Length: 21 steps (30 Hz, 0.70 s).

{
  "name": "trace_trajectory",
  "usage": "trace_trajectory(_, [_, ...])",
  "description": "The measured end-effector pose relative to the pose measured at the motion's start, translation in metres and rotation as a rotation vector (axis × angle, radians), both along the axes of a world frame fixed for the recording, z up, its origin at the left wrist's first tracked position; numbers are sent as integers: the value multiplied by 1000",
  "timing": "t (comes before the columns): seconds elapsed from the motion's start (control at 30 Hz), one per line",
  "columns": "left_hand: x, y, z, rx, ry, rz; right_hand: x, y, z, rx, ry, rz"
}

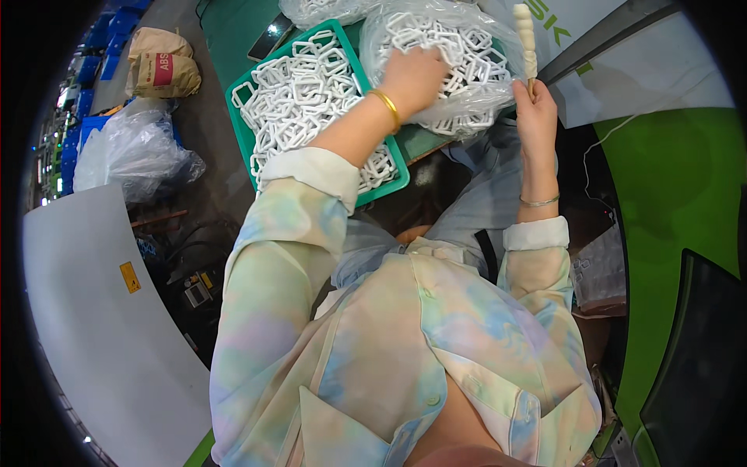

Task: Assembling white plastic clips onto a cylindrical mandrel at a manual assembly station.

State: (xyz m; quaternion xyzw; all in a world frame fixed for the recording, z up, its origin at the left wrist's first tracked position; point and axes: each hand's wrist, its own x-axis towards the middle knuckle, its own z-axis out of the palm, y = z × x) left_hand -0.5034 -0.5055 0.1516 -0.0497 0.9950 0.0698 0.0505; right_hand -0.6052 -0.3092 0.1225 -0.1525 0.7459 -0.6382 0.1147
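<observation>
My left hand (415, 78) reaches into a clear plastic bag (440, 121) full of white plastic rings (478, 66), roughly rectangular with rounded corners. Its fingers bend down among the rings, and their tips are hidden. Upright in my right hand (537, 117), just right of the bag, is a skewer of pale, lumpy food (524, 39), its thin stick pinched between thumb and fingers. Beneath my left forearm stands a green tray (398, 175), heaped with similar white rings (299, 101).
A dark phone (270, 39) lies behind the tray, near another clear bag (323, 9). On the left are a brown paper sack (163, 68) and a bundled clear bag (132, 152). White panels (93, 272) curve at left; a green-and-white machine (677, 179) flanks my right side.
</observation>
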Motion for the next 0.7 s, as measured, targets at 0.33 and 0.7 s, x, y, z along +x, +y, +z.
trace_trajectory(0.33, [11,26,4,-98,-69,-108,-5,10,-16,-4,25,-22])
trace_trajectory(0.7, [132,-61,68,167,405,229,39,45,12,46,-37,-63])
